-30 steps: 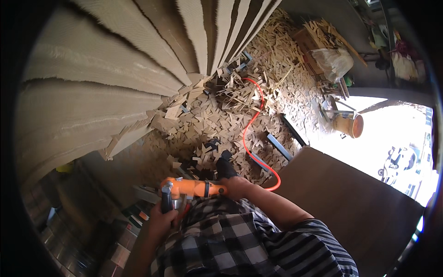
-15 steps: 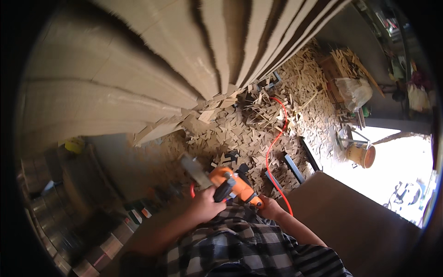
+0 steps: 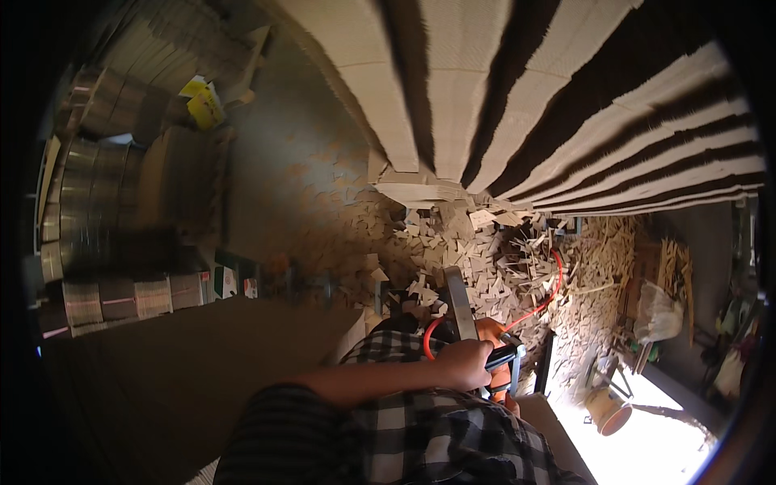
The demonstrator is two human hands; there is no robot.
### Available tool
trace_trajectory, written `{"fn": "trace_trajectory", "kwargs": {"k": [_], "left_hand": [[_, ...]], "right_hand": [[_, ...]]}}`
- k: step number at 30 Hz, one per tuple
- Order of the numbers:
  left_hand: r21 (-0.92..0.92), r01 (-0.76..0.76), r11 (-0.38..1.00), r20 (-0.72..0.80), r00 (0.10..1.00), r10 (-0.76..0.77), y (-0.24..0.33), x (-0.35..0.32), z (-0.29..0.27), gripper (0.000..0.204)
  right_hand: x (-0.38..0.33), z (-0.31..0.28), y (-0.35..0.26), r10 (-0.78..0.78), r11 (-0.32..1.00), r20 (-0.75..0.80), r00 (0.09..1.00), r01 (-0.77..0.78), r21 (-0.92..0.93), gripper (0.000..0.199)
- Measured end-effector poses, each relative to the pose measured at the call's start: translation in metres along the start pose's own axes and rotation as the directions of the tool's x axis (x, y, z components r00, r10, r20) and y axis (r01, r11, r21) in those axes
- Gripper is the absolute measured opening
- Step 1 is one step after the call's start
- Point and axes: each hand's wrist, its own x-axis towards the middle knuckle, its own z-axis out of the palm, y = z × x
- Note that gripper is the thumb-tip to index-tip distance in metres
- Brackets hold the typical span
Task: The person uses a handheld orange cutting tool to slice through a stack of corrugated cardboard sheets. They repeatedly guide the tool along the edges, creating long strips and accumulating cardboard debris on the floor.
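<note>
In front of my checked shirt I hold an orange power tool [image 3: 501, 377] with a black side handle and a flat grey metal piece [image 3: 461, 304] on its end. My left hand [image 3: 464, 365] is closed around the black handle. At the tool's rear end my right hand [image 3: 512, 404] shows only by a bit of its fingers, closed against the orange body; the rest is hidden behind the shirt. A red hose [image 3: 559, 279] runs over the scraps by the tool. Tall stacks of cardboard [image 3: 457, 89] with dark gaps rise just ahead.
Cardboard scraps [image 3: 485, 275] cover the floor below the stacks. Bundled cardboard piles [image 3: 93, 194] and a yellow bag-like item [image 3: 205, 107] lie at left. A broad brown board [image 3: 202, 364] is at my left. A bucket [image 3: 608, 411] and a clear plastic bag [image 3: 659, 311] are at right.
The view has swung left, so the stacks, hose and bucket sit further right. The tool is tilted more steeply, and my right hand is now mostly hidden.
</note>
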Motion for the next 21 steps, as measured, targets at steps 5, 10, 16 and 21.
{"fn": "trace_trajectory", "kwargs": {"k": [5, 10, 16, 21], "left_hand": [[-0.025, -0.011, 1.000, -0.110, 0.994, 0.009, 0.007, -0.007, -0.011, 0.028], [-0.001, -0.020, 1.000, -0.227, 0.974, 0.019, 0.007, -0.006, -0.032, 0.027], [0.039, -0.028, 0.999, -0.267, 0.963, 0.038, -0.014, -0.010, -0.076, 0.028], [-0.046, 0.088, 0.995, -0.115, 0.989, -0.093, -0.043, -0.019, -0.135, 0.032]], "right_hand": [[0.024, -0.030, -0.007, -0.190, 0.967, 0.081, 0.978, 0.173, 0.185, 0.039], [0.045, -0.053, -0.060, -0.312, 0.947, 0.127, 0.942, 0.297, 0.124, 0.034], [0.061, -0.052, -0.124, -0.307, 0.951, 0.144, 0.941, 0.298, 0.081, 0.028], [0.071, -0.035, -0.195, -0.430, 0.900, 0.200, 0.880, 0.436, 0.017, 0.029]]}}
